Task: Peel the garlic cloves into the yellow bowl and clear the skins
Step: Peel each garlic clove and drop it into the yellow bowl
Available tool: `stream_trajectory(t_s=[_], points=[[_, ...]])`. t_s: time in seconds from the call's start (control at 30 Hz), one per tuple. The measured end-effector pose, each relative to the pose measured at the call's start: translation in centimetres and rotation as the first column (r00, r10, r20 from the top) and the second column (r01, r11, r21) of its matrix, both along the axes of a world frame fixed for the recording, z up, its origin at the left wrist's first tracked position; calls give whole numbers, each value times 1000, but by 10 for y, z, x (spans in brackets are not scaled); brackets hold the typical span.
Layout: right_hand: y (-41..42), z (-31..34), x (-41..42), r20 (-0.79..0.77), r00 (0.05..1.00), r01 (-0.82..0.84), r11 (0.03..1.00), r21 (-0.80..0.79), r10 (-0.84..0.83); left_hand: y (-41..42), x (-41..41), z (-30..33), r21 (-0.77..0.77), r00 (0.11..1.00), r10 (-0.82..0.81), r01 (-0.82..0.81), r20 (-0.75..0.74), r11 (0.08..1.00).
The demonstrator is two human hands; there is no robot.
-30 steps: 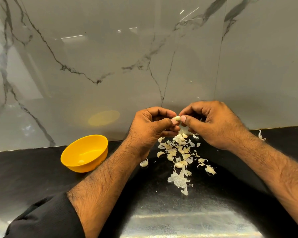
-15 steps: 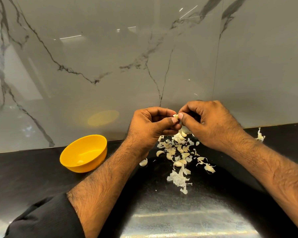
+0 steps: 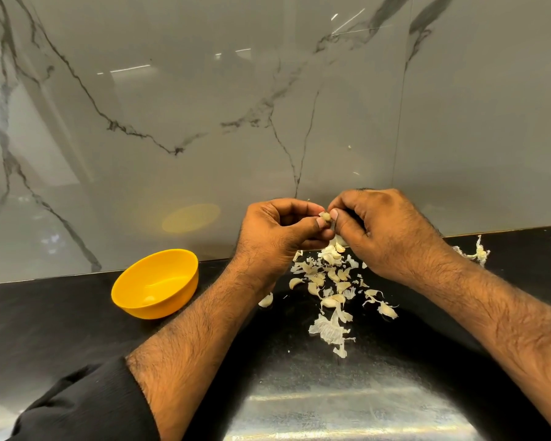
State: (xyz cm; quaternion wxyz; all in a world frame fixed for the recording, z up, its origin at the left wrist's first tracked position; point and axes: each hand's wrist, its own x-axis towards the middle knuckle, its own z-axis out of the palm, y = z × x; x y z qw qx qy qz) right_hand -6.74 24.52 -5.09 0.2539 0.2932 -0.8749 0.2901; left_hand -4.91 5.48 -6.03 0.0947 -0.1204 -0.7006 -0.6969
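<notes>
We see left hand (image 3: 274,237) and right hand (image 3: 385,230) both pinching one small pale garlic clove (image 3: 325,215) above the black desk (image 3: 61,329), grip clamped, loose papery skins (image 3: 328,281) beneath, round yellow plastic bowl (image 3: 156,283) left, perhaps holding a clove.

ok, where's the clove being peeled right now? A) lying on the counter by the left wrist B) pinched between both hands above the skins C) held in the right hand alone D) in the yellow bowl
B: the garlic clove is pinched between the left hand and right hand, above the skins, apart from the yellow bowl.
</notes>
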Motion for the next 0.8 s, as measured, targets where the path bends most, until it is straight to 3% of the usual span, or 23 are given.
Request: stream_trajectory(t_s=[0.63, 0.8], points=[[-2, 1, 2, -10, 999, -49, 999, 7, 49, -2, 0, 2, 27, 999, -1, 0, 38, 1000], [1, 1, 2, 79, 996, -30, 995, -94, 37, -2, 0, 2, 75, 999, -9, 5, 54, 997]])
